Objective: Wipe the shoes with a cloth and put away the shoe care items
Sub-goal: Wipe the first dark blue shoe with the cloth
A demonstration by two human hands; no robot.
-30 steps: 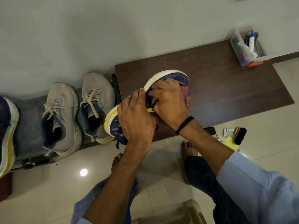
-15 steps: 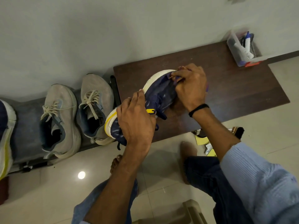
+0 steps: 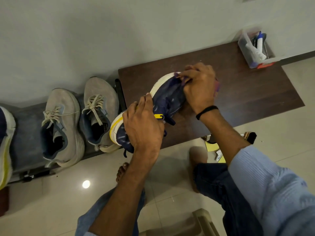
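Observation:
A navy running shoe (image 3: pixel 167 97) with a white and yellow sole lies tilted on its side over the front of a dark wooden bench (image 3: pixel 247 92). My left hand (image 3: pixel 143 126) grips its heel end. My right hand (image 3: pixel 199 87) presses a purple cloth (image 3: pixel 216 87) against the toe, fingers curled round the cloth, which is mostly hidden under the hand. A clear plastic box (image 3: pixel 254 48) with tubes and a blue-capped bottle stands at the bench's far right corner. A shoe brush (image 3: pixel 250 137) and small items lie on the floor beside a yellow cloth (image 3: pixel 211 147).
Two grey sneakers (image 3: pixel 63 126) (image 3: pixel 100 108) stand on a low rack at the left, with another navy and yellow shoe (image 3: pixel 5 147) at the frame's left edge. A pale wall runs behind. My bare feet stand on glossy floor tiles; a beige stool (image 3: pixel 202 222) is below.
My right hand with the cloth slid from the middle of the shoe up to its toe. The left hand stayed on the heel.

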